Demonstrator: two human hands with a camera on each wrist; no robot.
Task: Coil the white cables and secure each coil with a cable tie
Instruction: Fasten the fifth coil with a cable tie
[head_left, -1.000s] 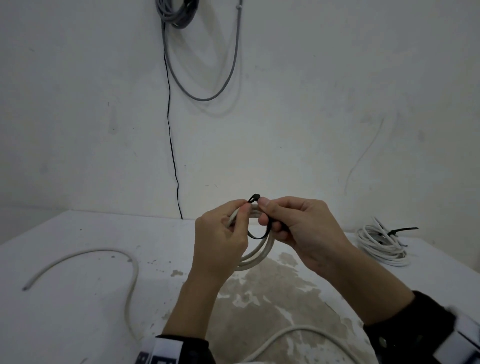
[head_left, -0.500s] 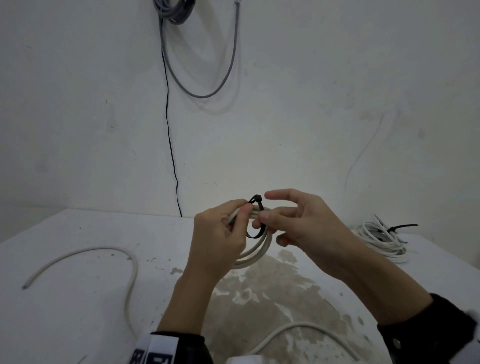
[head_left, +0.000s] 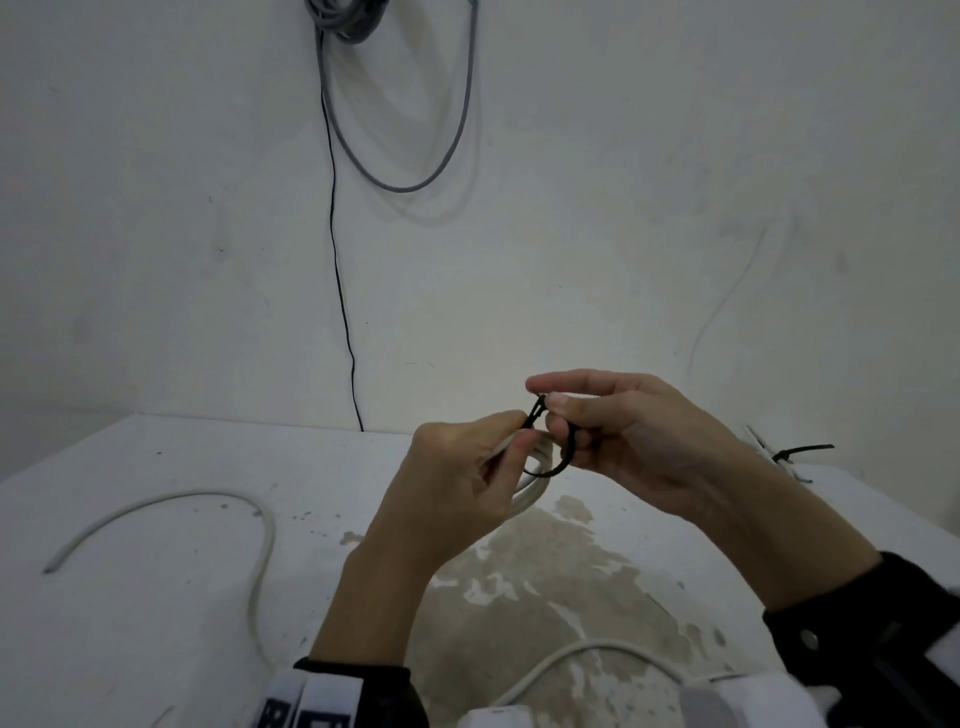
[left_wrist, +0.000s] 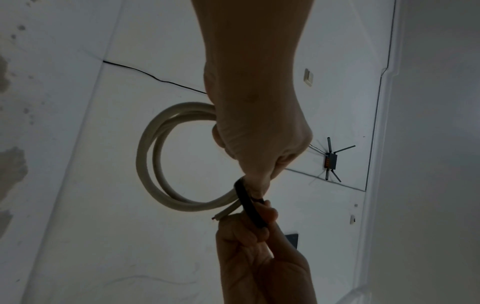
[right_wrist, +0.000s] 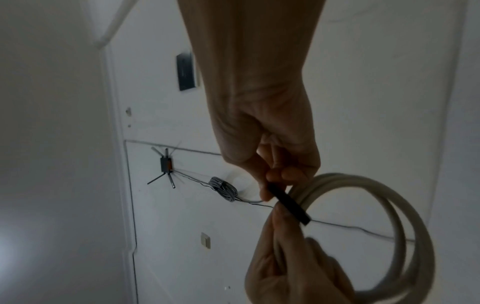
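Observation:
Above the table (head_left: 156, 623) my left hand (head_left: 519, 434) grips a small coil of white cable (head_left: 535, 491), a few turns wide. A black cable tie (head_left: 566, 460) loops around the coil beside my left fingertips. My right hand (head_left: 548, 396) pinches the tie's upper end between thumb and fingers. In the left wrist view the coil (left_wrist: 148, 164) hangs left of my left hand (left_wrist: 257, 185), with the tie (left_wrist: 249, 203) crossing its cut end. In the right wrist view my right hand (right_wrist: 270, 185) holds the tie (right_wrist: 288, 203) against the coil (right_wrist: 389, 205).
A loose white cable (head_left: 260, 525) curves over the table's left side, and another white cable (head_left: 571, 652) lies near the front edge. A tied white coil with a black tie (head_left: 795, 452) sits at the far right. Grey cable (head_left: 457, 130) and a thin black wire (head_left: 337, 260) hang on the wall.
My right hand let go of the tie and spread its fingers half a second ago, then pinched the tie's upper end again. The left hand kept hold of the coil.

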